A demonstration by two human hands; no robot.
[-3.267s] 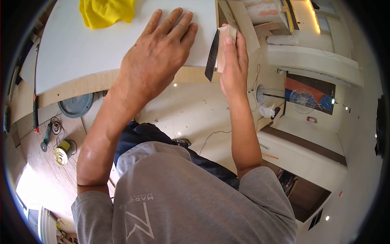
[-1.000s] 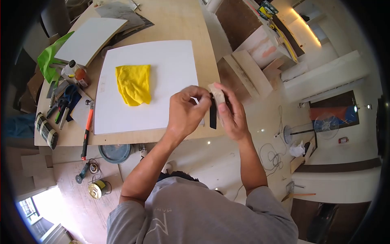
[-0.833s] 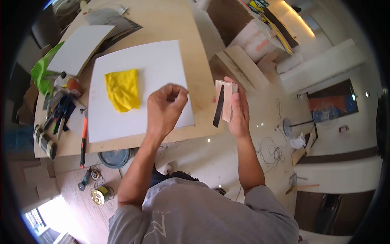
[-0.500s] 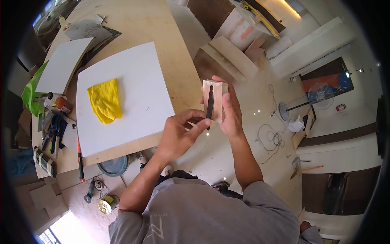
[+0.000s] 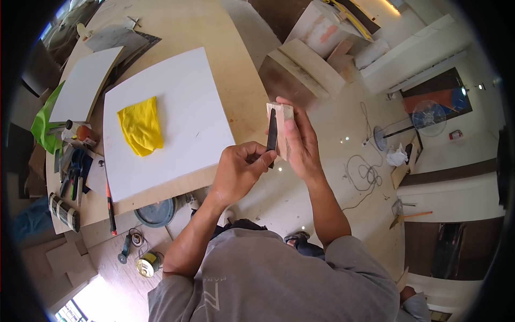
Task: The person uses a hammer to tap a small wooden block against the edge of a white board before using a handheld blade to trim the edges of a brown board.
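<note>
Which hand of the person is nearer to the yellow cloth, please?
Left. The left hand is right of the yellow cloth and lower in the picture; the right hand is farther to the right.

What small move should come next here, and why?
Perhaps the left hand should ease the black strip snug against the pale block: it pinches the strip's lower end, the strip lies lengthwise along the block, and the right hand grips the block.
</note>
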